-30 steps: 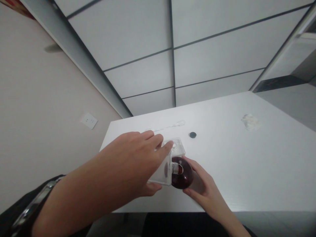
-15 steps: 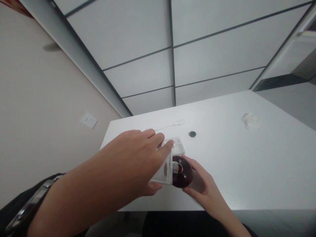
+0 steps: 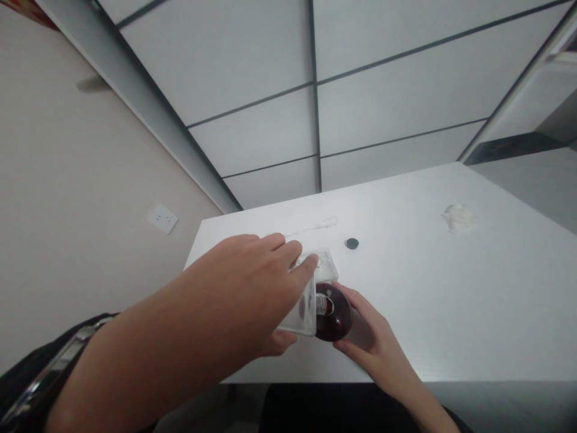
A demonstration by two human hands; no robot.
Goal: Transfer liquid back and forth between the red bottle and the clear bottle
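My left hand (image 3: 252, 288) grips a clear square bottle (image 3: 309, 297), tipped over so that its neck points down into a round glass vessel of dark red liquid (image 3: 334, 316). The bottle looks nearly empty. My right hand (image 3: 369, 337) cups the dark red vessel from the right side, fingers curved around it. Both stand near the front left part of the white table (image 3: 406, 288).
A small black cap (image 3: 352, 243) lies on the table beyond the bottle. A thin clear stick-like item (image 3: 311, 227) lies near the far edge. A crumpled white tissue (image 3: 457, 218) sits at the far right. A wall socket (image 3: 162, 218) is on the left wall.
The bottle has tilted a little further over the dark red vessel. Both hands stay almost where they were.
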